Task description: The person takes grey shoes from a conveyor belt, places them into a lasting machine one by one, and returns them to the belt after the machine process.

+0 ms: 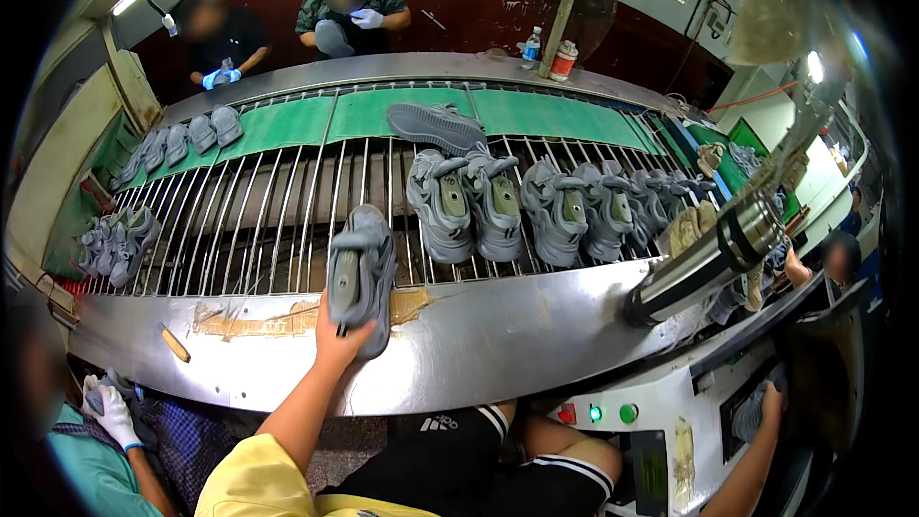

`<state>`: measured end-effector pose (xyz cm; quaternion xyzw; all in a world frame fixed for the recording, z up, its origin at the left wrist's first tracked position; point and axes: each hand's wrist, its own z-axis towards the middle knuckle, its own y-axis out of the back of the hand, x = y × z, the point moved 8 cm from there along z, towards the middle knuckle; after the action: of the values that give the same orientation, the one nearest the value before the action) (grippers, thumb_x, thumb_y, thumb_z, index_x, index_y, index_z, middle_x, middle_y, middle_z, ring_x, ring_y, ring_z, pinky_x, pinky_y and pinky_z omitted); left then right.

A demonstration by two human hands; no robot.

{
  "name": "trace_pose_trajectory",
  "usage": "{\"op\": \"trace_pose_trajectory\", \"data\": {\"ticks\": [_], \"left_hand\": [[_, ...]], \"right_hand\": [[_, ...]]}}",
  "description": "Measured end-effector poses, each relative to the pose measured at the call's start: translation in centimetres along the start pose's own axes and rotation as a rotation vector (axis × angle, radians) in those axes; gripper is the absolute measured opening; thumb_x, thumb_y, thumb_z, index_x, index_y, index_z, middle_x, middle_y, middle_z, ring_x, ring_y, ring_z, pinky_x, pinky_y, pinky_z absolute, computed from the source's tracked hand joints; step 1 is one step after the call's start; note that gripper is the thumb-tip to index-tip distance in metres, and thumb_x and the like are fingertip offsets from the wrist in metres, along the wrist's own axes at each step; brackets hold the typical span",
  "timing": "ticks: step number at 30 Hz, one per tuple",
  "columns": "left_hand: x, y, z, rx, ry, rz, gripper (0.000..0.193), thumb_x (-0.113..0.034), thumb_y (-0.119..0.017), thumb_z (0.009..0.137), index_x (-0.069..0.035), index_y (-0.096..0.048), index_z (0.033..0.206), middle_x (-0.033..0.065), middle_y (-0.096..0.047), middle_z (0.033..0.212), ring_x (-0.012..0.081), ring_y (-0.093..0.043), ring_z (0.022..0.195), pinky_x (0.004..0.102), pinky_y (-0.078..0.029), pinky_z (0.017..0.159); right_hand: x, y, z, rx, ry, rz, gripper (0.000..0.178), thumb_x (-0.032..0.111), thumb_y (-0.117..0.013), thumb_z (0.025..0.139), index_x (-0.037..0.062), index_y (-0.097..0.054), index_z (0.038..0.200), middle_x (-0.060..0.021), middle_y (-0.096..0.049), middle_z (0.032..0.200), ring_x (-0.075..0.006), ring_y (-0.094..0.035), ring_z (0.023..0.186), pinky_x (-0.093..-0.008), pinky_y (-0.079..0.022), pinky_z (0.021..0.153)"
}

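We see a curved metal conveyor [498, 335] of rods carrying a row of grey shoes [536, 206] along its middle. At its near edge, our left hand [337, 343] grips the heel of one grey shoe [362, 273]. Our right hand [766, 402] curls around a grey object below the conveyor's right end; its grip is unclear.

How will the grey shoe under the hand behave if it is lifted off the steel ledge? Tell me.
The grey shoe probably lifts easily: one left hand grips its heel alone. It likely keeps its shape, since a form seems to fill it. Its thick sole suggests it won't roll.
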<state>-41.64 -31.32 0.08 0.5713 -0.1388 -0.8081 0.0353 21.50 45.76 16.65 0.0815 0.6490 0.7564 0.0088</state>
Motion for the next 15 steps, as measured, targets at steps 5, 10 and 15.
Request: {"op": "trace_pose_trajectory", "data": {"ticks": [5, 10, 15], "left_hand": [[3.2, -3.0, 9.6, -0.045, 0.143, 0.104, 0.094, -0.027, -0.082, 0.066, -0.003, -0.028, 0.14, 0.0177, -0.054, 0.124, 0.028, -0.053, 0.114, 0.035, -0.04, 0.097], [8.0, -5.5, 12.6, -0.023, 0.187, 0.068, 0.106, -0.031, -0.085, 0.063, -0.006, -0.021, 0.144, 0.0188, -0.051, 0.129, 0.0293, -0.052, 0.117, 0.0354, -0.04, 0.097], [6.7, -5.5, 11.9, 0.014, 0.219, 0.076, 0.101, -0.023, -0.086, 0.062, -0.005, -0.028, 0.142, 0.0188, -0.054, 0.126, 0.028, -0.055, 0.113, 0.033, -0.042, 0.095]], "right_hand": [[0.5, -1.6, 1.7, 0.211, -0.069, -0.006, 0.071, 0.052, -0.063, 0.075, 0.0034, -0.053, 0.125, -0.0196, -0.05, 0.132, -0.034, -0.046, 0.121, -0.0415, -0.038, 0.1], [-1.1, 0.1, 1.3, 0.201, -0.13, 0.067, 0.064, 0.045, -0.066, 0.074, 0.0001, -0.058, 0.119, -0.0213, -0.055, 0.127, -0.0356, -0.052, 0.116, -0.042, -0.04, 0.097], [0.8, 4.2, -5.6, -0.305, -0.232, 0.133, 0.084, 0.043, -0.072, 0.067, 0.0023, -0.044, 0.134, -0.0232, -0.043, 0.138, -0.0395, -0.041, 0.127, -0.0455, -0.035, 0.105]]}}
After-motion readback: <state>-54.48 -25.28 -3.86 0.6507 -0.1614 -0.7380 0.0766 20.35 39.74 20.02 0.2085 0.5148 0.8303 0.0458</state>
